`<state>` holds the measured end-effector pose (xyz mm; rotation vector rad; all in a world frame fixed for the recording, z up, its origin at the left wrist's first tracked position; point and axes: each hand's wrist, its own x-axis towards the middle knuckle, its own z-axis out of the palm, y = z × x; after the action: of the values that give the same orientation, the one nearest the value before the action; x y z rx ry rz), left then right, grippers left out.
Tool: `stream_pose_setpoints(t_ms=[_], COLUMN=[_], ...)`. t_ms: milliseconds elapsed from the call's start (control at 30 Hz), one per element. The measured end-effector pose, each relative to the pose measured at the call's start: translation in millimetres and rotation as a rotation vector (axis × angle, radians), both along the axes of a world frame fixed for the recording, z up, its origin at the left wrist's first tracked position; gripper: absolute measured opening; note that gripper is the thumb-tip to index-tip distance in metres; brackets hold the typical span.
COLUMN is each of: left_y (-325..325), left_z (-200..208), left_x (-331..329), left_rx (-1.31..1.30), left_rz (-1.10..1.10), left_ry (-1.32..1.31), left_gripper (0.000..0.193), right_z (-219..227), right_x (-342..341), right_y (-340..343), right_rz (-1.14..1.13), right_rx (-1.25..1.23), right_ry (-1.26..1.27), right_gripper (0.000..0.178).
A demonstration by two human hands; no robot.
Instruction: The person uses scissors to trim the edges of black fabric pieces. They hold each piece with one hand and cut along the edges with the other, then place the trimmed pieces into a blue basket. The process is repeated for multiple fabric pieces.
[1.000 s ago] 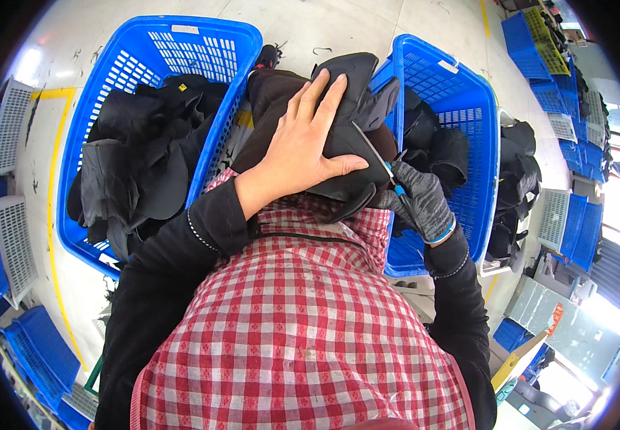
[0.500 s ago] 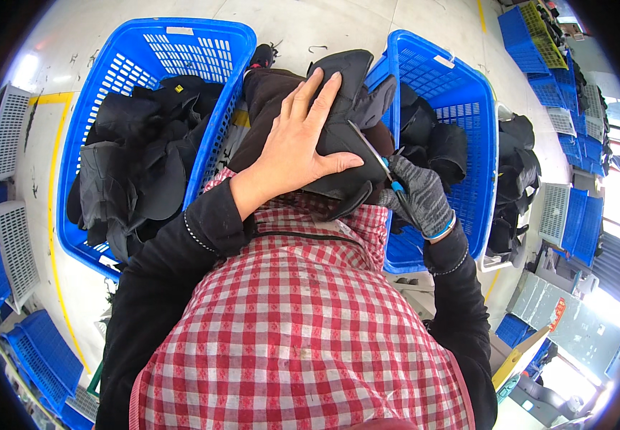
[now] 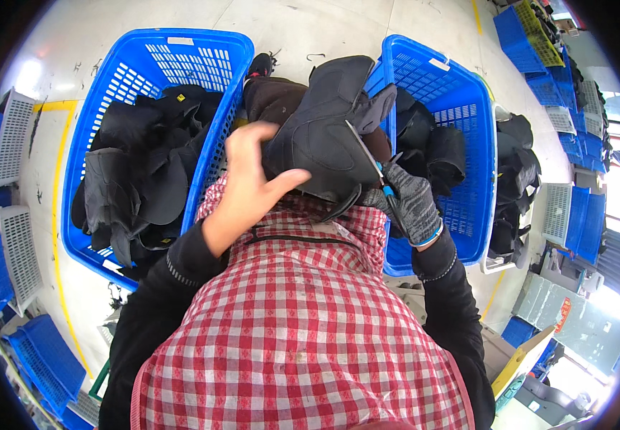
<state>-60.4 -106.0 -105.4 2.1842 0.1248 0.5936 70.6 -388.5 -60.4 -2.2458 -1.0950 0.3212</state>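
Across my lap lies a black stitched shoe or boot upper [image 3: 324,136], with flaps on its right side. My bare left hand [image 3: 249,183] is at its left edge, thumb spread from the fingers and fingertips blurred; I see nothing in it. In a grey knit glove, my right hand [image 3: 414,201] is closed around what looks like a pair of scissors [image 3: 365,152]. Their long pale blade lies along the upper's right side and points away from me; a blue part shows near the fingers. The glove hides most of the handles.
Blue perforated baskets stand on both sides, the left basket [image 3: 73,215] and the right basket [image 3: 478,165], both holding black sewn pieces. A white crate [image 3: 495,265] with similar pieces is beyond the right one. Stacked crates [image 3: 37,351] line the left side. Yellow lines mark the floor.
My left hand has lifted off the middle of the upper and moved left to its edge. The right hand, still holding the scissors, has shifted slightly left and nearer to me.
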Motion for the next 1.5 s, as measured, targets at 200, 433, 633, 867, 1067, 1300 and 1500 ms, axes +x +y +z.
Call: stream_pose_setpoints(t_ms=[200, 433, 633, 867, 1067, 1300, 1500], left_y=[-13.6, 29.0, 83.6, 74.3, 82.5, 75.6, 74.6], left_z=[25.3, 83.3, 92.5, 47.4, 40.2, 45.6, 43.2], left_x=[-30.2, 24.0, 43.3, 56.9, 64.5, 77.8, 79.8], left_rx=[-1.389, -0.735, -0.702, -0.648, -0.62, -0.489, -0.464], left_rz=[-0.285, -0.084, -0.194, -0.381, -0.39, -0.391, -0.381], left_ry=[0.297, -0.156, 0.01, 0.287, 0.38, 0.344, 0.314], left_gripper=[0.045, 0.03, 0.043, 0.06, 0.065, 0.061, 0.058], right_z=[13.1, 11.2, -9.5, -18.9, -19.9, -16.5, -1.8], right_x=[-23.9, -36.7, -51.6, -42.0, -26.8, -11.3, -7.0], right_y=[23.2, 41.2, 9.8, -8.2, -10.0, -2.9, 1.4], right_rz=[0.026, -0.064, -0.121, 0.168, 0.116, 0.023, 0.016], right_rx=[0.061, 0.244, 0.509, 0.211, 0.104, 0.172, 0.108], right_ry=[0.089, 0.122, 0.697, 0.802, 0.743, 0.762, 0.679], right_gripper=[0.055, 0.042, 0.041, 0.052, 0.049, 0.061, 0.058])
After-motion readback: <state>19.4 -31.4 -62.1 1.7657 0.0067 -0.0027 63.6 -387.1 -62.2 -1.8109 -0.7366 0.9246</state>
